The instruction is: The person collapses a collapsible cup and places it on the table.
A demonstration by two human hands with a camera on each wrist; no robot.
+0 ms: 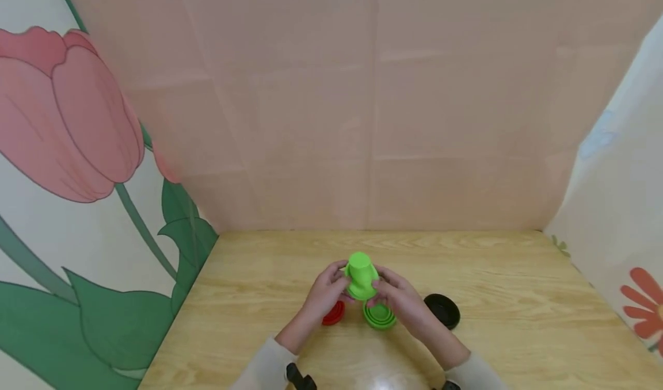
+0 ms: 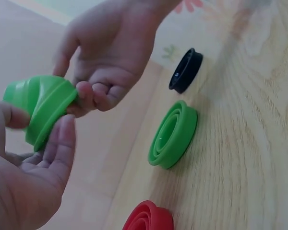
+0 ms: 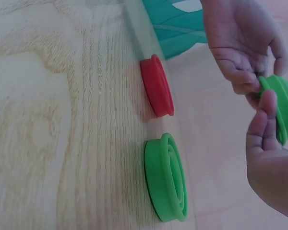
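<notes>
Both hands hold a bright green collapsible cup (image 1: 361,276) in the air above the table, partly unfolded, its narrow end up and its sides creased and lopsided. The left hand (image 1: 326,289) grips its left side, thumb against the wall and fingers under the rim. From the right, the right hand (image 1: 403,301) pinches the rim between thumb and fingers. In the left wrist view the cup (image 2: 41,105) shows uneven folded rings. Below the hands lies a second green collapsible cup (image 1: 380,316), folded flat into rings.
A flattened red collapsible cup (image 1: 334,314) lies left of the green one, partly behind the left hand in the head view. To the right sits a flat black one (image 1: 442,311). The wooden table (image 1: 248,321) meets a pinkish covering (image 1: 311,119) at its back edge.
</notes>
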